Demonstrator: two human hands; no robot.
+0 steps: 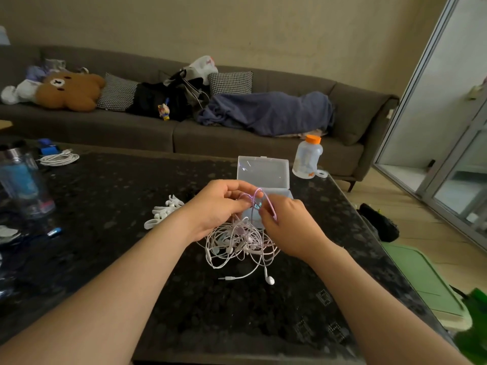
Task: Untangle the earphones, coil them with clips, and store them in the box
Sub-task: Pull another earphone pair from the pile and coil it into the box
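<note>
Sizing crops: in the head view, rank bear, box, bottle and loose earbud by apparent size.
1. Bear, box: look alike, bear farther away, so unranked
2. Bottle
3. Earbud

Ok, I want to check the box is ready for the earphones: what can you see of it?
The box is small, rectangular, clear plastic. It stands open on the dark table, its lid raised upright behind the base. The right hand and a raised loop of earphone cable hide much of the base, so its contents cannot be told. Whether they touch it is unclear.

Head-worn camera, angled down, close over table [237,312]
</note>
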